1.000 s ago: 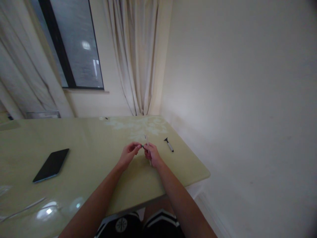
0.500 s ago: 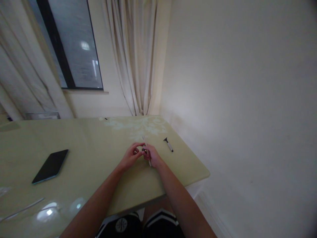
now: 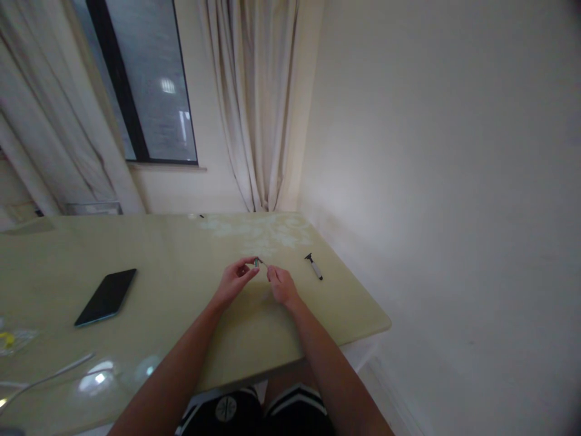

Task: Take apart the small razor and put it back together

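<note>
Between the thumb and fingers of my left hand (image 3: 235,280) is a small dark-and-greenish piece (image 3: 256,263), too small to name surely. Close on its right, my right hand (image 3: 281,284) is closed around a slim pale handle (image 3: 265,264), its thin dark end reaching up to the small piece. Most of the handle is hidden in my right fingers. Both hands are raised just over the table. To the right of my right hand lies a razor (image 3: 314,267) with a grey handle and a dark head.
The pale glossy table (image 3: 172,254) ends at the right near a white wall (image 3: 431,181). A black tablet (image 3: 106,297) lies to the left. A white cable (image 3: 59,370) and a clear bag with something yellow (image 3: 8,340) are at the lower left.
My hands have moved slightly apart. The handle, earlier pointing away across my right palm, now tilts leftward toward the small piece in my left fingers. The view has turned slightly left.
</note>
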The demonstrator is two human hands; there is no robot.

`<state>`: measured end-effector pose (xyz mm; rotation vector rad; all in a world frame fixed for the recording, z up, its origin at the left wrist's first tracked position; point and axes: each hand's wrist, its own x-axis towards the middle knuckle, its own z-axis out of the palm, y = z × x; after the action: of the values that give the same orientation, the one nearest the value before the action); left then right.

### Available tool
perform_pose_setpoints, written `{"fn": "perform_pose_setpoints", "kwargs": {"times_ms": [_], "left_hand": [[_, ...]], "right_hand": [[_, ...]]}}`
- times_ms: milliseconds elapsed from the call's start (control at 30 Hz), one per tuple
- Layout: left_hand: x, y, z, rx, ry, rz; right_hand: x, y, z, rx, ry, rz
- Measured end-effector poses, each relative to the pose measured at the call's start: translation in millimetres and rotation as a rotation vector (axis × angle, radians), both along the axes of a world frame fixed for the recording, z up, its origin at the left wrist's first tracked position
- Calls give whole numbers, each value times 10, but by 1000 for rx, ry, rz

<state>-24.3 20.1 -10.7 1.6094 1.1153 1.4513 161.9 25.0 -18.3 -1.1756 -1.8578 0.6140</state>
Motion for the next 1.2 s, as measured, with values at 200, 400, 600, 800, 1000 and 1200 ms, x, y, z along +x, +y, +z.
{"fn": "perform_pose_setpoints", "kwargs": {"times_ms": [200,400,600,800,1000,1200], "left_hand": [[-22,-8,15,12,24,2],[-33,-11,15,20,41,-20],[-23,-17,22,21,46,-20],[-6,-21,36,14,26,-34],[-13,2,6,-2,11,-33],[-16,14,-13,-18,14,-35]], "right_hand": [[-27,-22,4,54,-99,-15],[-15,-37,17,71,-169,-64],[-6,-50,23,84,-229,-123],[-5,-53,11,94,-257,-161],[-8,-42,3,103,-289,-125],[-1,-73,30,123,-282,-136]]}}
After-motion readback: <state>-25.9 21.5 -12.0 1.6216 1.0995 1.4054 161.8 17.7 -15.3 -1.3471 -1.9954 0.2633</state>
